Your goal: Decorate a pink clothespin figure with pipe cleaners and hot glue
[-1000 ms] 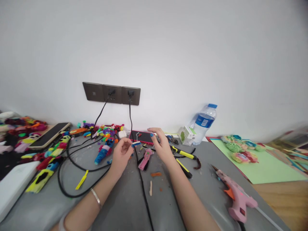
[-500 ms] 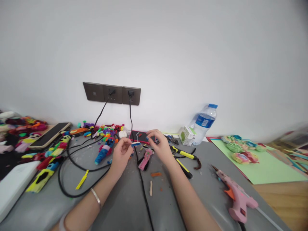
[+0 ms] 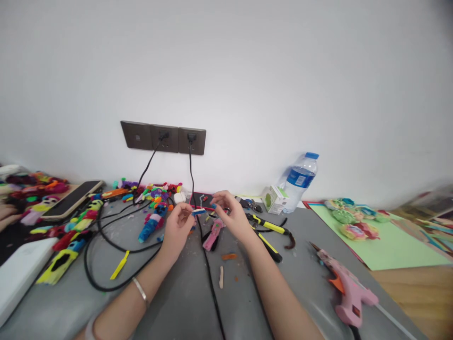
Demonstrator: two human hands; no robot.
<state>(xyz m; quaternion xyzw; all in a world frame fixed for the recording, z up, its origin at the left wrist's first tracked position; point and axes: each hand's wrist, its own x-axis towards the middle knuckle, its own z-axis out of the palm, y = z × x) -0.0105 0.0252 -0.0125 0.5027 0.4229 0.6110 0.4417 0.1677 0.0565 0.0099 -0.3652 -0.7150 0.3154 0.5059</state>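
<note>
My left hand (image 3: 179, 231) pinches a short blue and white fuzzy strip (image 3: 198, 212), which looks like pipe cleaner, between thumb and fingers. Across from it, my right hand (image 3: 233, 217) has its thumb and fingertips close together. A tiny blue bit (image 3: 214, 206) shows at those fingertips, too small to name. Below and between both hands lies a pink fuzzy figure (image 3: 213, 234) on the grey table (image 3: 170, 302). A blue fuzzy figure (image 3: 150, 226) rests left of my left hand. Nearer me are an orange strip (image 3: 229, 256) and a beige strip (image 3: 221, 277).
Yellow-black pliers (image 3: 271, 225) lie right of my right hand. A pink glue gun (image 3: 348, 288), a water bottle (image 3: 300, 182) and a small box (image 3: 275, 199) stand farther right. A black cable (image 3: 208, 269) crosses the table. Another person's hand (image 3: 7, 216) shows at the far left.
My right hand has shifted slightly left and down, closer to the strip in my left hand. Another person's hand has come into view at the left edge.
</note>
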